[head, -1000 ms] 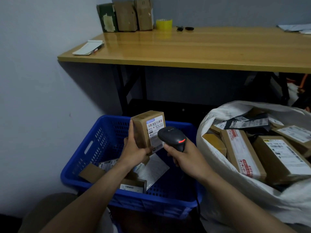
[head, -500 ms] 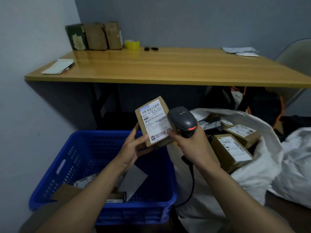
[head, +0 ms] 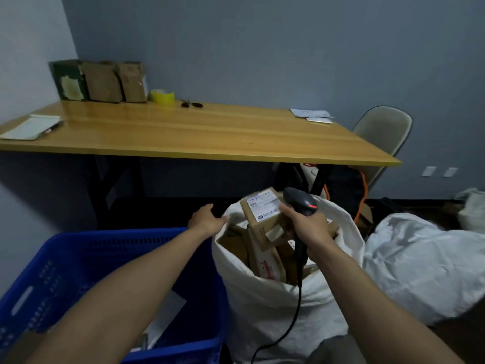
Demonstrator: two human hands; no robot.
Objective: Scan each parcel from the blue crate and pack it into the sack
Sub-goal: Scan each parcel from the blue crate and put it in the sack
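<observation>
Sack [head: 262, 298] is standing open at near centre, just right of the blue crate [head: 78, 258]. Parcel [head: 263, 208] is lying tilted at the sack's mouth, above other boxes [head: 265, 264], white label facing up. It is blurred, so I cannot tell whether it is resting there.

Right hand [head: 308, 225] is gripping the scanner [head: 301, 202] over the sack, fingers curled round the handle, one fingertip touching the parcel's right edge. Cable [head: 298, 306] is trailing down the sack's near side.

Left hand [head: 207, 219] is reaching to the sack's left rim, fingers stretched nearly straight, tips touching the cloth.

A pale packet [head: 168, 311] is lying in the crate. A second sack [head: 420, 258] is slumping at right.

Table [head: 196, 132] is standing beyond, carrying three cartons [head: 102, 81] and a tape roll [head: 162, 96] at far left, a notepad [head: 31, 126] at the left edge and papers [head: 311, 115] at far right. Chair [head: 383, 127] is sitting behind its right end.
</observation>
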